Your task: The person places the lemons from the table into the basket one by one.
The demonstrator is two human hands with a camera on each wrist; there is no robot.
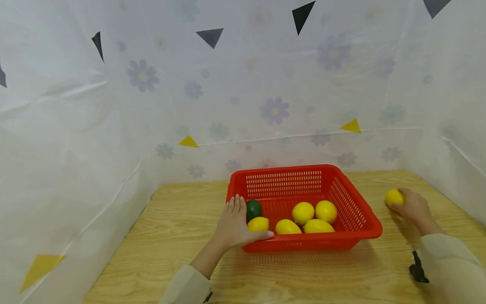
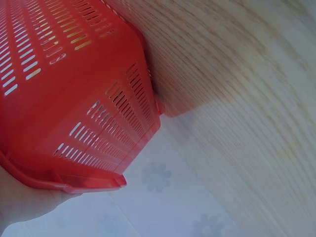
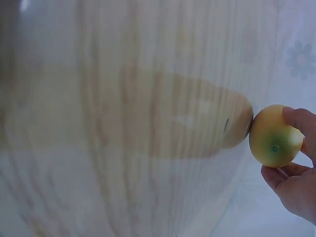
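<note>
My right hand [image 1: 415, 208] pinches a yellow lemon [image 1: 394, 197] between thumb and fingers at the right of the table. The right wrist view shows this lemon [image 3: 274, 138] with a greenish patch at its end, low over the wood. A red slatted plastic basket [image 1: 360, 233] stands in the middle, with several yellow lemons [image 1: 319, 226] and a dark green round fruit [image 1: 253, 210] inside. My left hand [image 1: 235, 226] rests on the basket's near left corner, fingers straight along the left rim and thumb along the front rim. Only part of that hand [image 2: 29, 200] shows in the left wrist view.
Under everything is a light wood-grain table [image 1: 171, 228]. White sheeting [image 1: 235, 88] with printed flowers and triangles hangs behind it and at both sides. A small black piece [image 1: 419, 268] shows at the right sleeve [image 1: 452, 261].
</note>
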